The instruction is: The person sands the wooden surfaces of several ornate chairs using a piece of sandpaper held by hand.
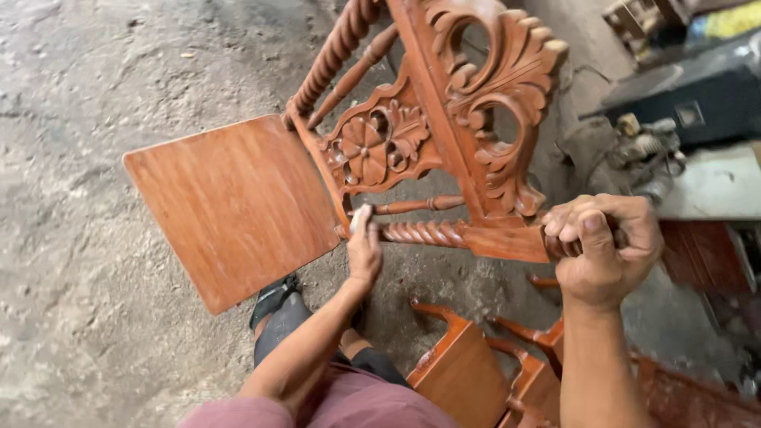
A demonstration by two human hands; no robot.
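Observation:
A reddish-brown carved wooden stand [444,127], with twisted spindles, a flower panel and a scrolled bracket, lies tilted on its side above the ground. Its flat square shelf board [234,206] points to the left. My right hand [604,247] is clenched around the end of a twisted spindle at the right and holds the piece up. My left hand [364,252] presses a small pale pad [361,218], likely sandpaper, against the near twisted spindle [424,233] by the board's corner.
Bare dusty concrete floor [87,119] spreads to the left and back. More reddish wooden furniture parts [476,372] stand by my legs at lower right. A dark machine [697,103] and a pale board [717,186] sit at the right edge.

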